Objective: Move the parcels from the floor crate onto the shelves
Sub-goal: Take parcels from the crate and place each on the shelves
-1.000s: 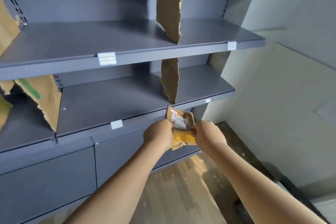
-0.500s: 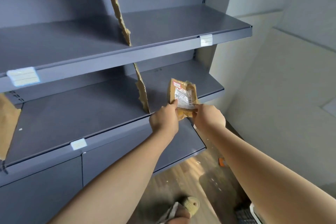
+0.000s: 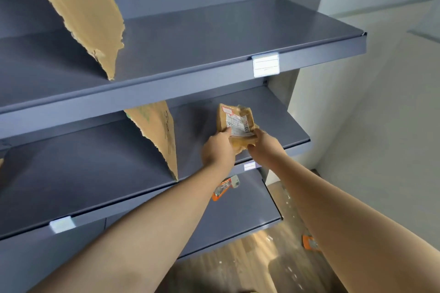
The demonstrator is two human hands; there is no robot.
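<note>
Placing step: left hand (image 3: 217, 150) and right hand (image 3: 266, 146) both grip the lower end of the brown parcel (image 3: 234, 126), held upright over the middle shelf (image 3: 283, 123), right of the cardboard divider (image 3: 157, 131). I judge the next move is to set it down and loosen both grips. The hands hide its base, so I cannot tell contact; the floor crate is out of view.

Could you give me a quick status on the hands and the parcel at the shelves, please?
Left hand and right hand both grip the brown parcel. Parcel upright over the middle shelf, right of the cardboard divider. Nothing visible blocking.
</note>
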